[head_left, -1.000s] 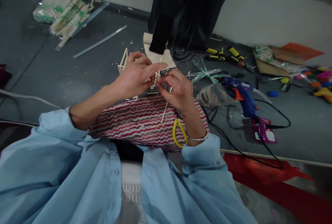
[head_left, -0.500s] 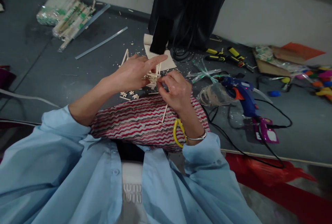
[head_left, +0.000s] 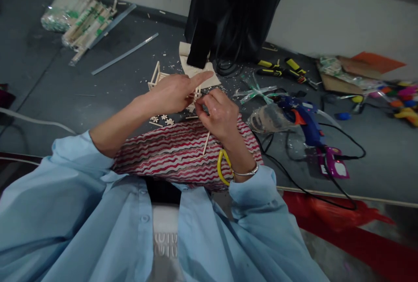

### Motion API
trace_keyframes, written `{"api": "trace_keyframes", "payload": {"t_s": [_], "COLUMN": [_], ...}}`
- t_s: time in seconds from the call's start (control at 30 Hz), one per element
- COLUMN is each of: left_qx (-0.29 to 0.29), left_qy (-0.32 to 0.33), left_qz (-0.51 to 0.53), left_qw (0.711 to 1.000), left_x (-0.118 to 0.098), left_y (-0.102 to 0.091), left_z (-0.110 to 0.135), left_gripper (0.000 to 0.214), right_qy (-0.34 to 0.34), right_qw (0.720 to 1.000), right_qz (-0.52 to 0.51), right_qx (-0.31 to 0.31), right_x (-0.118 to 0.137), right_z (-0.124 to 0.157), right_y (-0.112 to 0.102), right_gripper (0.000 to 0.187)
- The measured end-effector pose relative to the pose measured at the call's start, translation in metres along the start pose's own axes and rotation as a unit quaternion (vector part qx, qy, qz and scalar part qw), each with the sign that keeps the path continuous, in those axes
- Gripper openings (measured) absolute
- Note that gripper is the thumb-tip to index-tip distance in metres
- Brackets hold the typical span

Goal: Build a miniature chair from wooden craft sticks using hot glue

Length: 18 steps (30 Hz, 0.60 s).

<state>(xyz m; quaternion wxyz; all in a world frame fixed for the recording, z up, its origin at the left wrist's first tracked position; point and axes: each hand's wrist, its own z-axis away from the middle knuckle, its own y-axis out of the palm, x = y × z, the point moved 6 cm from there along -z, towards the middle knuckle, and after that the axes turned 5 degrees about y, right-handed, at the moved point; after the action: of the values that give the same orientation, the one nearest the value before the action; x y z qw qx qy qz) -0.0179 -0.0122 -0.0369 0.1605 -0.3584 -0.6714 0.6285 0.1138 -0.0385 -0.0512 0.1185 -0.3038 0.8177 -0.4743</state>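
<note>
In the middle of the view my left hand (head_left: 173, 93) is closed over a small model built of thin wooden sticks (head_left: 196, 95), its index finger stretched out above it. My right hand (head_left: 219, 113) meets it from the right, thumb and fingertips pinched against the model's edge; what lies between them is too small to make out. Behind my left wrist a frame of wooden sticks (head_left: 156, 74) stands up from the table. Small flower-shaped wooden pieces (head_left: 169, 122) lie below my left hand. One loose wooden stick (head_left: 206, 143) rests on the striped cloth (head_left: 163, 147) under my right hand.
Yellow scissor handles (head_left: 222, 166) lie by my right wrist. To the right are a blue glue gun (head_left: 303, 116), a plastic cup (head_left: 269, 119), a purple box (head_left: 336, 163) and cables. A phone (head_left: 201, 45) leans against a black bag (head_left: 241, 3). Pliers (head_left: 274, 71) lie behind.
The whole view has shifted slightly. The wooden model between my hands seems turned a little, with its stick ends more upright. Both hands keep nearly the same place.
</note>
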Motion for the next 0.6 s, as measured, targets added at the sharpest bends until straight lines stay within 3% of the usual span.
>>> {"api": "trace_keyframes", "payload": {"t_s": [0.27,0.6], "left_qx": [0.013,-0.001], "left_qy": [-0.043,-0.04], "left_qz": [-0.028,-0.031], "left_qw": [0.999,0.999], "left_x": [-0.002,-0.003], "left_y": [0.0,-0.001], "left_z": [-0.001,0.0], "left_gripper": [0.073,0.071], "right_qy": [0.013,0.077], "right_qw": [1.0,0.995], "right_qz": [0.018,-0.061], "right_qx": [-0.01,0.02], "right_x": [-0.002,-0.01], "right_z": [0.0,-0.001], "right_y": [0.002,0.002], "right_gripper": [0.016,0.013]}}
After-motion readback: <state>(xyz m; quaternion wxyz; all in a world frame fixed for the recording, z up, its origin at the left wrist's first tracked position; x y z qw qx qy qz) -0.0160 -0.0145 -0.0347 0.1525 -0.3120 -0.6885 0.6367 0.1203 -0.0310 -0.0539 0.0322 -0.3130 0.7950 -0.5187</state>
